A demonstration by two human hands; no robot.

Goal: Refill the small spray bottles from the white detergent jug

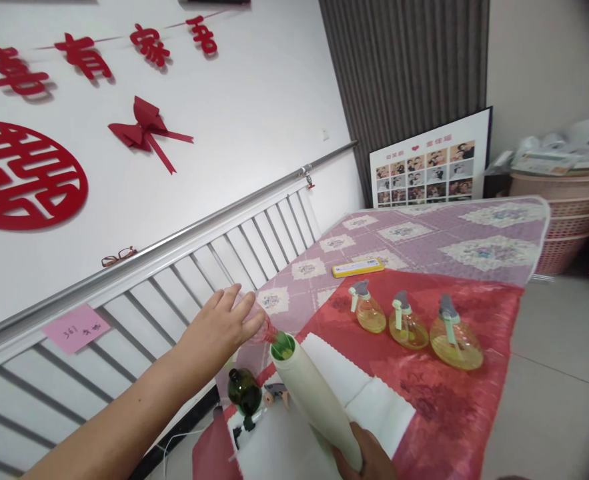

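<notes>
My right hand (pixel 371 457) is wrapped round the lower end of a long pale green flask (pixel 319 393), which is held tilted with its open mouth away from me. Green shows inside that mouth. My left hand (pixel 227 317) is closed on a clear, reddish plastic bottle (pixel 269 328), largely hidden by the fingers, its end at the flask's mouth. Below lies a dark green glass-like bottle (pixel 245 393), beside a grey and pinkish spray head (pixel 277 393). Three clear spray bottles of yellowish liquid stand in a row to the right: one (pixel 370 315), another (pixel 409 329) and a third (pixel 455 347).
White padded sheets (pixel 381 407) lie on a red cloth (pixel 479 400) over a purple patterned tablecloth (pixel 414 250). Toward the back is a yellow-edged flat case (pixel 358 268). A white radiator (pixel 174 313) borders the table's left side. Stacked pink baskets (pixel 561 227) stand beyond its right corner.
</notes>
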